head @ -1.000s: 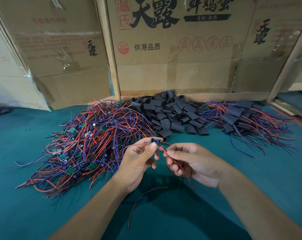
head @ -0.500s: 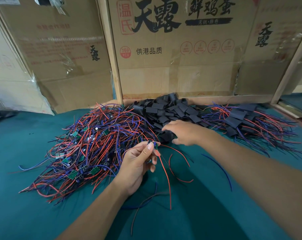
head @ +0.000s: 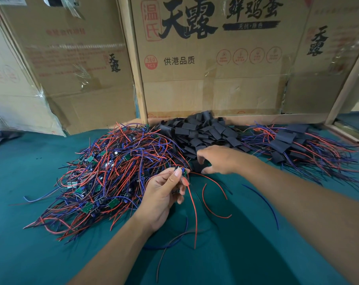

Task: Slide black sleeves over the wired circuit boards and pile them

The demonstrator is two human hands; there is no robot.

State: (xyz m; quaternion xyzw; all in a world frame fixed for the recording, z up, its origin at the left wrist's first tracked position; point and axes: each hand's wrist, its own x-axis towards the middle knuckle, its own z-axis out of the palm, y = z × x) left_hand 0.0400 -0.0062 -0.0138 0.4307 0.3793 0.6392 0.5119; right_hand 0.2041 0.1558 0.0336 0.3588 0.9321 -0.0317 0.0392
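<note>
Black sleeves [head: 203,134] look light, soft and flat, so right hand [head: 217,159], fingers spread over their near edge, should pinch one end, while left hand [head: 164,194] pinches small stiff circuit board [head: 179,171].

Printed cardboard boxes [head: 211,58] stand along the far edge of the green table [head: 30,254]; a wooden strip [head: 136,64] runs upright between two boxes.
</note>
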